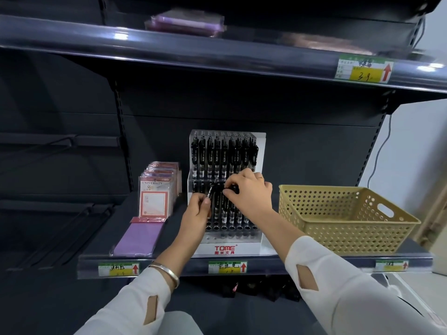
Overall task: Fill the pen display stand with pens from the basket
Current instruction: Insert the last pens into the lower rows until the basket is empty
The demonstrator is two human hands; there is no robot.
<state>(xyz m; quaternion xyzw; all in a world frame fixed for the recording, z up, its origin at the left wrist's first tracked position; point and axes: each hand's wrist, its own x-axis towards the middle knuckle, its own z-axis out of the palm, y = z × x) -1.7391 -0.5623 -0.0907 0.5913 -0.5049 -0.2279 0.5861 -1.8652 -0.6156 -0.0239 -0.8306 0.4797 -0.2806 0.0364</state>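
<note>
Black pens [223, 160] fill the back row of the pen display stand [225, 247] and part of the row at the fingers [232, 193]. The holes nearer than them stand empty. The left hand [197, 209] and right hand [251, 187] each pinch a pen there. The basket [338, 228], to their right, shows no pens, so I judge the job well over halfway.

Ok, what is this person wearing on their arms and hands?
Long white sleeves cover both arms, each with a diamond-shaped cutout on the forearm. A silver bangle circles the left wrist, and a thin ring sits on a right finger.
</note>
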